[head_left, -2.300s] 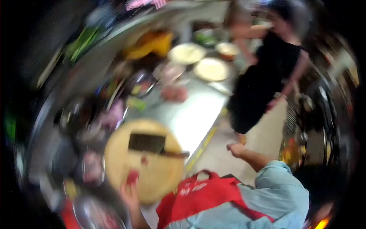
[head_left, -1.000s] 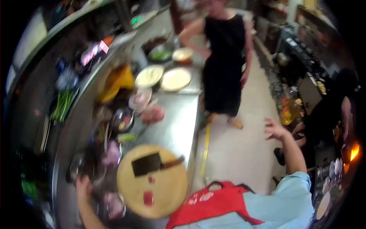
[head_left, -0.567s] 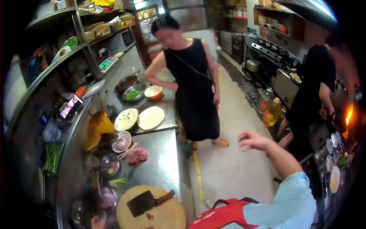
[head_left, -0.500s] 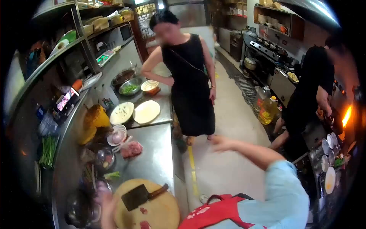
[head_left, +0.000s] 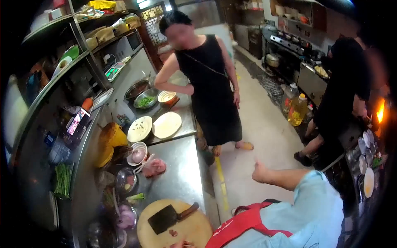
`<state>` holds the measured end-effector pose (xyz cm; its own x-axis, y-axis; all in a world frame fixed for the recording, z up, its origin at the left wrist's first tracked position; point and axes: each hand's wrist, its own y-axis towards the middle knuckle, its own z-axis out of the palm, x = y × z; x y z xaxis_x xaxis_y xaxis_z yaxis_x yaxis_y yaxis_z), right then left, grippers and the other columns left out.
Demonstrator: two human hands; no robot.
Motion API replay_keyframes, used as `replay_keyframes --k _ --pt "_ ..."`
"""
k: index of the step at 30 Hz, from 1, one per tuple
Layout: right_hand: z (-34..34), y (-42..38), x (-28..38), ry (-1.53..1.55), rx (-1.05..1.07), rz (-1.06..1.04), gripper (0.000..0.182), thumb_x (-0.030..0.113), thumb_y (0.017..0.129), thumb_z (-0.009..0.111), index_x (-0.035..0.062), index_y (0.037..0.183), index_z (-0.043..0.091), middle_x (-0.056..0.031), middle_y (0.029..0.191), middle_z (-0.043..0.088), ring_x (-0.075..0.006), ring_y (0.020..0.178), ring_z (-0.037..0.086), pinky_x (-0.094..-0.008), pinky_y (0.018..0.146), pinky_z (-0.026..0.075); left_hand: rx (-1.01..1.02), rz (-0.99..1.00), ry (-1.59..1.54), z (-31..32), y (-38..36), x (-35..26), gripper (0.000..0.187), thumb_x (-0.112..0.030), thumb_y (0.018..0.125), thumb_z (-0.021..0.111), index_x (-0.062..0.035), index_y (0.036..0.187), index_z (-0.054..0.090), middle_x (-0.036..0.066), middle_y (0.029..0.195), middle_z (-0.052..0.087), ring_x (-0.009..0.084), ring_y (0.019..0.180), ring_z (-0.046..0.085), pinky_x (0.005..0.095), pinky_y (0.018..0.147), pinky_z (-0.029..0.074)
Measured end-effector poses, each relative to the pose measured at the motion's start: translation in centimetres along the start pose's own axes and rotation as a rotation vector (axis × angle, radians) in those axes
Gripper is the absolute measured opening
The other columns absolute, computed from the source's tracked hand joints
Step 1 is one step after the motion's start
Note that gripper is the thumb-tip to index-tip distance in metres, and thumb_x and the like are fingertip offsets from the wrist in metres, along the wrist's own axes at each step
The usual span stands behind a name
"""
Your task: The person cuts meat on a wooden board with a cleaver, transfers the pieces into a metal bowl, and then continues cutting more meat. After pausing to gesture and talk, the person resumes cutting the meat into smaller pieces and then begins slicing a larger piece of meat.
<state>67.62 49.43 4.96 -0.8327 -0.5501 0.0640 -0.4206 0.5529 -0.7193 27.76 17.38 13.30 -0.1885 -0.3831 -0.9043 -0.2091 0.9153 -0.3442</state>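
My right hand (head_left: 261, 172) is raised over the floor to the right of the steel counter. Its fingers look curled in, with one blurred digit sticking up, and nothing shows in it. My left hand is out of view. In front of me, a round wooden chopping board (head_left: 192, 223) carries a cleaver (head_left: 163, 219) lying flat, its handle pointing right. A small scrap of meat (head_left: 173, 233) lies below the blade, and more meat (head_left: 180, 244) shows at the frame's bottom edge. Behind the board are a spring onion piece (head_left: 135, 198) and bagged meat (head_left: 154, 167).
A person in black (head_left: 211, 82) stands beyond the counter (head_left: 178, 165), hand on hip. Another person (head_left: 343, 87) works at the stove near a flame (head_left: 380, 111). Oil bottles (head_left: 297, 112) stand on the floor. Purple onions (head_left: 126, 217) and plates (head_left: 167, 125) line the counter.
My right hand has drawn its stretched fingers in and shifted slightly lower. My left hand, earlier beside the board's left edge, has gone from view. The view has swung a little left.
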Motion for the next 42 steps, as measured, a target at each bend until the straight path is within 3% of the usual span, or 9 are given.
replay_keyframes --k 1,4,10,12,14,18,22,29,42 --pt "4.7 4.3 -0.3 -0.009 0.180 -0.105 0.046 0.047 0.092 0.053 0.0049 0.093 0.072 -0.0157 0.110 0.066 -0.0274 0.095 0.063 -0.0424 0.090 0.047 -0.007 -0.130 0.130 2.3 0.2 -4.3 0.035 -0.006 0.086 0.065 -0.0042 0.120 0.056 0.000 0.090 0.058 0.0079 0.079 0.054 0.0211 0.075 0.045" --pt "11.2 8.1 3.4 0.094 0.433 -0.094 0.050 0.049 0.093 0.050 0.0039 0.098 0.070 -0.0153 0.108 0.067 -0.0275 0.094 0.062 -0.0451 0.086 0.047 -0.592 0.126 0.238 2.9 2.5 11.6 0.030 -0.005 0.085 0.064 -0.0045 0.115 0.058 0.000 0.090 0.056 0.0084 0.077 0.050 0.0224 0.072 0.044" --pt "11.9 12.5 11.5 0.675 0.990 -0.494 0.050 0.049 0.093 0.047 0.0038 0.105 0.063 -0.0162 0.089 0.067 -0.0331 0.081 0.063 -0.0474 0.074 0.048 -0.932 0.239 0.752 3.4 0.8 9.7 0.034 -0.005 0.085 0.064 -0.0026 0.118 0.057 0.009 0.102 0.061 0.0206 0.088 0.058 0.0315 0.080 0.048" --pt "5.1 9.7 12.3 0.329 0.038 -0.622 0.043 0.041 0.091 0.052 0.0012 0.094 0.066 -0.0158 0.082 0.068 -0.0294 0.070 0.065 -0.0447 0.064 0.051 -0.902 0.244 0.843 3.1 0.1 9.7 0.034 -0.006 0.086 0.064 0.0004 0.119 0.057 0.016 0.110 0.061 0.0276 0.098 0.059 0.0376 0.087 0.048" --pt "-1.2 5.8 14.4 0.245 -0.347 -0.534 0.019 0.027 0.086 0.054 0.0092 0.089 0.060 -0.0170 0.081 0.062 -0.0362 0.075 0.059 -0.0462 0.065 0.046 -0.841 0.156 0.751 2.9 0.5 12.2 0.037 -0.012 0.081 0.066 -0.0027 0.117 0.060 0.019 0.122 0.056 0.0325 0.109 0.056 0.0421 0.094 0.044" --pt "-6.7 7.6 21.9 0.030 -0.764 -0.762 0.027 0.022 0.077 0.063 0.0103 0.101 0.061 -0.0167 0.094 0.061 -0.0373 0.087 0.060 -0.0467 0.071 0.050 -0.862 -0.069 0.659 2.6 0.0 10.7 0.047 -0.027 0.083 0.062 -0.0120 0.127 0.056 0.020 0.136 0.045 0.0394 0.120 0.046 0.0490 0.101 0.036" --pt "-5.7 8.2 27.6 0.001 -0.805 -0.776 0.034 0.023 0.075 0.067 0.0065 0.103 0.057 -0.0133 0.110 0.058 -0.0334 0.098 0.056 -0.0438 0.081 0.049 -0.995 -0.003 0.578 1.4 0.0 12.0 0.028 -0.021 0.078 0.071 -0.0136 0.105 0.067 0.008 0.109 0.061 0.0299 0.103 0.056 0.0441 0.090 0.042" --pt "-6.0 9.7 30.5 -0.232 -0.721 -0.847 0.047 0.012 0.081 0.058 0.0138 0.128 0.051 -0.0129 0.107 0.060 -0.0330 0.095 0.059 -0.0453 0.076 0.050 -1.050 -0.042 0.573 2.0 -0.3 12.3 0.028 -0.023 0.079 0.068 -0.0168 0.105 0.064 0.004 0.110 0.058 0.0277 0.106 0.052 0.0420 0.093 0.037" --pt "-4.7 -4.0 32.7 -0.280 -0.319 -0.904 0.028 0.016 0.087 0.057 0.0084 0.113 0.050 -0.0149 0.086 0.063 -0.0351 0.065 0.063 -0.0441 0.056 0.050 -0.992 -0.195 0.683 2.0 -0.1 12.7 0.024 -0.015 0.074 0.061 -0.0025 0.095 0.062 0.022 0.101 0.053 0.0408 0.104 0.047 0.0505 0.098 0.032"
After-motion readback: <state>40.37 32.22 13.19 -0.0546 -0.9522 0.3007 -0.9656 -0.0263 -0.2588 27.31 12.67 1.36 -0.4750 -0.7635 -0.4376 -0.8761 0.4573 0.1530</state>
